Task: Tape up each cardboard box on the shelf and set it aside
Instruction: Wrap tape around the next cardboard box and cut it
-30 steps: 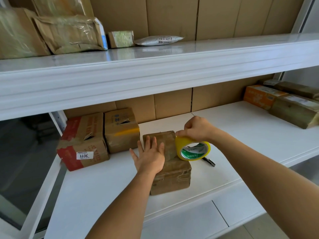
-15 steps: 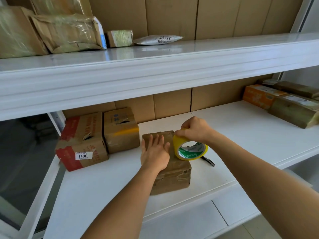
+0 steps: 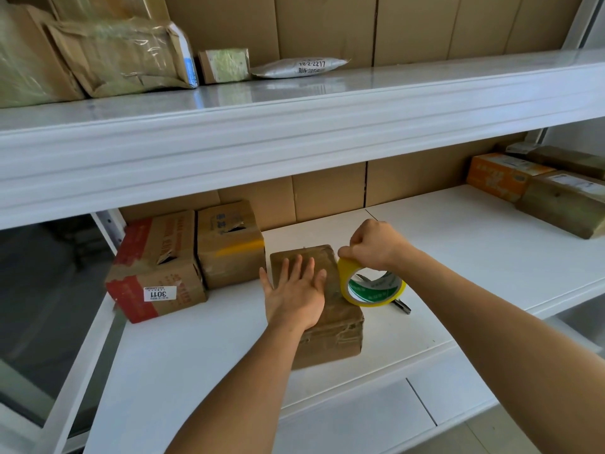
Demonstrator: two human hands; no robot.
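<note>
Crumpled, tape-wrapped brown cardboard box [image 3: 330,335] lies flat on white shelf [image 3: 458,257].

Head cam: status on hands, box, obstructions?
Left hand flat on the box, pressing. Right hand grips tape roll at box's right edge. Dark tool lies behind roll; nothing blocking.
</note>
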